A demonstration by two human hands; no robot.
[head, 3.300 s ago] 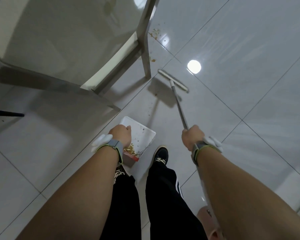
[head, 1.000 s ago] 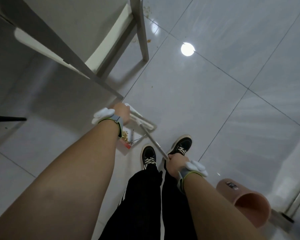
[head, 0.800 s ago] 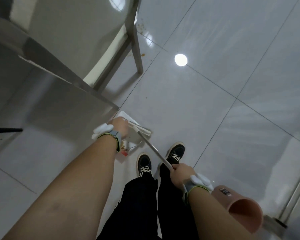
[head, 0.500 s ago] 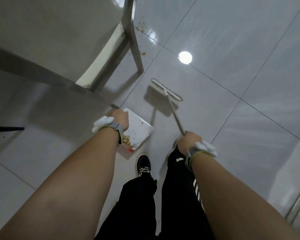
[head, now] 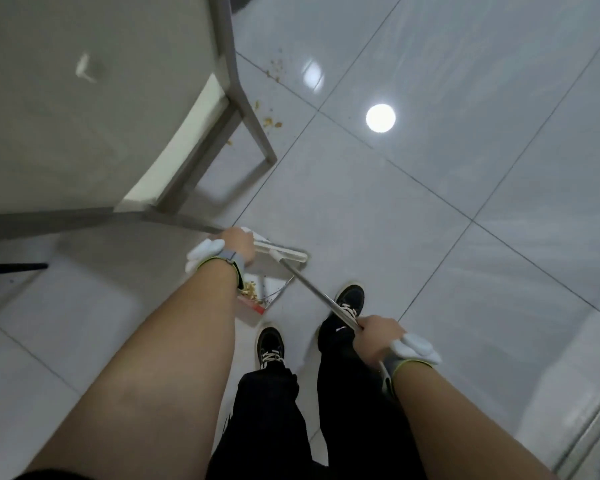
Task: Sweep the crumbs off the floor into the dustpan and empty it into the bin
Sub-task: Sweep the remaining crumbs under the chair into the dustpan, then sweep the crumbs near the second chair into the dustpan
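Metal broom handle (head: 321,298) clenched in my right hand (head: 376,337); my left hand (head: 239,244) grips the dustpan (head: 274,284), broom head (head: 280,251) at its lip.

Dustpan (head: 274,282) on the floor (head: 413,220) ahead of the shoes (head: 271,344), below the table (head: 84,116) corner. Broom head (head: 281,251) lies across the pan's far edge, apparently touching it. Loose crumbs (head: 272,124) beside the table leg (head: 253,123), farther ahead; more crumbs in the pan's near corner.
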